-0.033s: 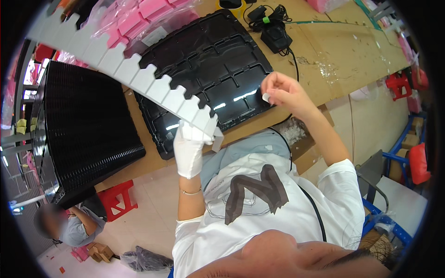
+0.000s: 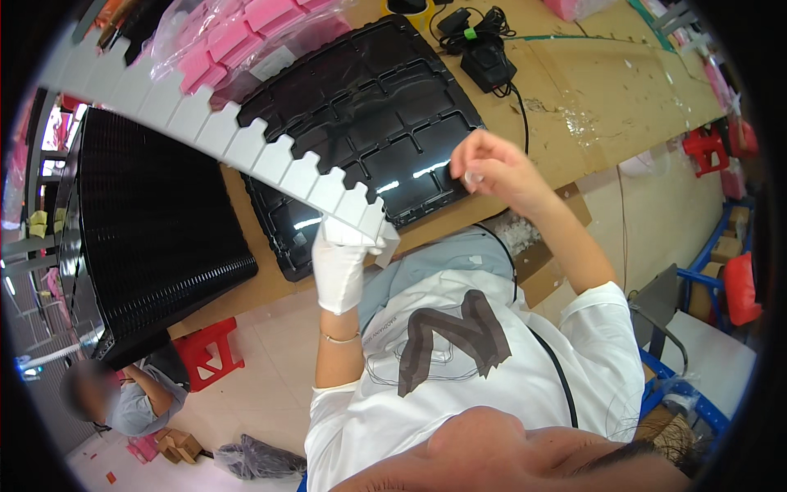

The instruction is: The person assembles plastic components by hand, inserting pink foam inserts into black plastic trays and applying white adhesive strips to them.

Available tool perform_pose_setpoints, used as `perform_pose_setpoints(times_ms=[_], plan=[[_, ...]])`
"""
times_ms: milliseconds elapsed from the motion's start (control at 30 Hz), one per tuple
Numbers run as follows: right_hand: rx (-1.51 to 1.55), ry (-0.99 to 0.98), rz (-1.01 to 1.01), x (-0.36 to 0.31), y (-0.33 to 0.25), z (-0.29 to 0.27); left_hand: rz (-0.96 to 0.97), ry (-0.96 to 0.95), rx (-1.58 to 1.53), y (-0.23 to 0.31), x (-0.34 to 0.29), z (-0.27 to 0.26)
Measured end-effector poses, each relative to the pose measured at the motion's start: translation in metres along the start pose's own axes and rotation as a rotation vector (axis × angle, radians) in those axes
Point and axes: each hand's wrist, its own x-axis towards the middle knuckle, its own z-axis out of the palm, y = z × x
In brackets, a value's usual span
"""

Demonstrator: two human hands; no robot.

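Note:
My left hand (image 2: 338, 266), in a white glove, is closed round the near end of a long white strip (image 2: 246, 149) with notched teeth along one edge. The strip slants up to the far left, above a black molded plastic tray (image 2: 385, 123) on the table. A white flap (image 2: 388, 246) hangs at the strip's near end, beside the glove. My bare right hand (image 2: 496, 168) is closed in a pinch over the tray's right edge. Between its thumb and finger shows a small white piece (image 2: 473, 176), too small to name.
A tall stack of black trays (image 2: 156, 221) stands at left. Pink foam pieces in clear plastic (image 2: 238, 45) lie behind the tray. A black power adapter (image 2: 488, 66) with cables and a yellow tape roll (image 2: 418, 15) sit at the back. Another person (image 2: 135, 402) is at lower left.
The strip has swung slightly, its far part moving down and left. My right hand has shifted a little to the left, still pinching.

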Motion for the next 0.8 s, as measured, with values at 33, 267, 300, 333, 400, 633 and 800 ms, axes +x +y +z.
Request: perform_pose_setpoints(times_ms=[33,267,300,333,400,633,800], plan=[[0.047,0.005,0.07,-0.002,-0.001,0.016,-0.065,-0.047,0.083,0.004,-0.001,0.006],[-0.387,0.061,-0.089,0.0,0.033,0.065,-0.036,-0.148,0.015,0.002,0.001,0.024],[-0.471,0.116,-0.126,-0.001,0.03,0.067,-0.063,-0.132,-0.04,0.004,0.001,0.024],[-0.47,0.113,-0.126,0.0,0.029,0.067,-0.051,-0.101,-0.017,0.001,0.002,0.021],[-0.779,0.081,-0.424,0.0,0.024,0.067,-0.026,-0.094,0.035,0.001,0.005,0.015],[-0.818,0.171,-0.414,0.088,-0.043,0.021,0.116,0.04,0.105,0.01,0.018,-0.007],[-1.213,0.18,-0.394,0.221,-0.06,-0.076,0.064,0.009,0.121,0.009,0.025,-0.005]])
